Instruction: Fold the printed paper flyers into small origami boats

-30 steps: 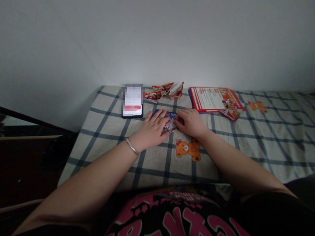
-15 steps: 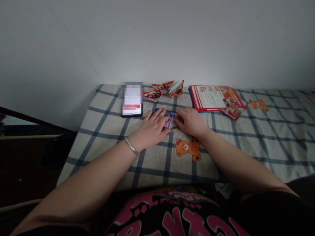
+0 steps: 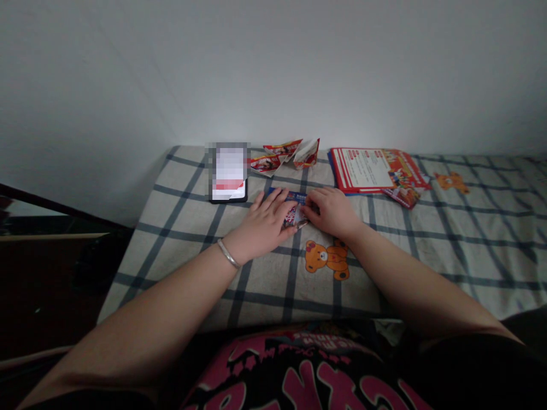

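Observation:
A small folded paper leaflet (image 3: pixel 292 214), blue along its top and printed with a colourful picture, lies on the checked cloth in front of me. My left hand (image 3: pixel 267 219) rests flat over its left part, fingers stretched out and thumb along the lower edge. At the right side, my right hand (image 3: pixel 332 212) has its fingers curled in on the leaflet, pressing or pinching its edge; the fingertips are partly hidden. Both hands cover much of the paper, so its full shape cannot be made out.
A phone (image 3: pixel 229 188) with a blurred lit screen lies at the back left. Beside it stand several folded red paper pieces (image 3: pixel 277 158). To the right is a stack of red-bordered flyers (image 3: pixel 363 171) with a small folded piece (image 3: pixel 401 197) at its corner. A wall (image 3: pixel 273 68) rises behind.
My left thumb has shifted slightly along the leaflet's lower edge, and less of that lower edge shows. My right hand stays nearly still.

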Tool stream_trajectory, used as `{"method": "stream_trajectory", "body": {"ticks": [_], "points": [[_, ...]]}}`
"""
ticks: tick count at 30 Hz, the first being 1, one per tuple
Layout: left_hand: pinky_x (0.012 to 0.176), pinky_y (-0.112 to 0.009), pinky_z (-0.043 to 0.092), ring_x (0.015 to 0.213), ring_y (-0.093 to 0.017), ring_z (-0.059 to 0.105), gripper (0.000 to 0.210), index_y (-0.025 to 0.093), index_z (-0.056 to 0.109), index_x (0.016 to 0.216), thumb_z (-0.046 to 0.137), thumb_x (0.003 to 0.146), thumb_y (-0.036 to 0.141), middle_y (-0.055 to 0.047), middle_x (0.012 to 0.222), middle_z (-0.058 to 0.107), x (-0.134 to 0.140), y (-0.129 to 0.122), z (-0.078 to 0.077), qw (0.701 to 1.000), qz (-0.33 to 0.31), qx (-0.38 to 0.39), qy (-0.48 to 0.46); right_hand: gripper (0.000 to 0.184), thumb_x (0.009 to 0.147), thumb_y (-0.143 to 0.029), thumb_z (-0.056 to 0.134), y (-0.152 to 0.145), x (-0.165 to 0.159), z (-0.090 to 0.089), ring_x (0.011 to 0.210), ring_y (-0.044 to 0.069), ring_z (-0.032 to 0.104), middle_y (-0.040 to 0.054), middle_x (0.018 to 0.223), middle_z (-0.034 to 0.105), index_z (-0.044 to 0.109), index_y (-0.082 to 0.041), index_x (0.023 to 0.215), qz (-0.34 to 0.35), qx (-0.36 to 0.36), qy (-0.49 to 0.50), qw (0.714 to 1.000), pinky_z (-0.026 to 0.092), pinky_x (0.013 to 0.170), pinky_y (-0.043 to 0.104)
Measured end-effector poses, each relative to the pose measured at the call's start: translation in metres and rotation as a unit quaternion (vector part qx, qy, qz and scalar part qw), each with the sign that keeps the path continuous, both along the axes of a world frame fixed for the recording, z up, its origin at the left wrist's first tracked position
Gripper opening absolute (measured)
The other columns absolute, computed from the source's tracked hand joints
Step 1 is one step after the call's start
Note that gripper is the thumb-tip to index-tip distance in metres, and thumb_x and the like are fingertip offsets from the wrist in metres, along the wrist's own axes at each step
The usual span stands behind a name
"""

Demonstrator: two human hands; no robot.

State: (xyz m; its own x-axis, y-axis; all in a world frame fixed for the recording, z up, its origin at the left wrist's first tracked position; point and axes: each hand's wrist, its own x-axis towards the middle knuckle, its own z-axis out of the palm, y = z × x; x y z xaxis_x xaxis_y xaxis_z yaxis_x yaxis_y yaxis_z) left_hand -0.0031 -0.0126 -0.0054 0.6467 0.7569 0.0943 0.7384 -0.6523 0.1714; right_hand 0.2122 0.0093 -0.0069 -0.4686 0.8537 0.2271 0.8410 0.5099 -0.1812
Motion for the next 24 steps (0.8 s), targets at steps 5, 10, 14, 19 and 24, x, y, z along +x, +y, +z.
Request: {"method": "stream_trajectory", "body": {"ticks": [5,10,14,19,24], "points": [[0.122,-0.057,0.019,0.152,-0.032,0.022,0.042,0.020,0.050,0.136,0.046,0.100,0.042,-0.015,0.161,0.029,0.000,-0.001,-0.002,1.000,-0.009,0.016,-0.001,0.016,0.091,-0.033,0.057,-0.001,-0.002,0.001,0.081,0.024,0.057,0.0072,0.083,0.068,0.060,-0.020,0.082,-0.006,0.003,0.000,1.000,0.037,0.074,0.035],[0.122,-0.056,0.020,0.150,-0.030,0.026,0.039,0.021,0.054,0.132,0.043,0.101,0.042,-0.013,0.160,0.034,0.000,-0.003,-0.002,0.999,-0.001,0.032,-0.006,0.012,0.087,-0.031,0.060,0.000,0.002,-0.003,0.079,0.022,0.056,0.0074,0.086,0.065,0.061,-0.019,0.090,-0.013,-0.005,0.053,0.999,0.040,0.073,0.034],[0.122,-0.055,0.022,0.150,-0.030,0.027,0.039,0.020,0.056,0.131,0.043,0.101,0.042,-0.014,0.159,0.034,0.000,-0.004,0.001,0.999,0.002,0.032,-0.002,0.015,0.090,-0.032,0.061,-0.004,0.012,0.001,0.085,0.021,0.058,0.0076,0.089,0.065,0.067,-0.020,0.085,0.059,0.002,0.107,0.993,0.044,0.078,0.034],[0.121,-0.055,0.024,0.150,-0.031,0.026,0.041,0.019,0.055,0.133,0.049,0.098,0.041,-0.014,0.160,0.032,0.000,-0.002,0.002,1.000,0.004,0.025,0.006,0.019,0.094,-0.034,0.058,-0.017,0.018,0.013,0.086,0.021,0.057,0.0044,0.094,0.072,0.077,-0.029,0.096,0.180,-0.019,0.052,0.982,0.042,0.079,0.036],[0.122,-0.054,0.023,0.150,-0.030,0.026,0.042,0.018,0.054,0.132,0.049,0.097,0.041,-0.014,0.160,0.032,-0.001,-0.002,0.001,0.999,0.005,0.033,0.005,0.023,0.095,-0.028,0.056,-0.021,0.016,0.018,0.089,0.020,0.061,0.0029,0.099,0.072,0.077,-0.031,0.103,0.199,-0.036,0.030,0.979,0.043,0.076,0.036]]}}
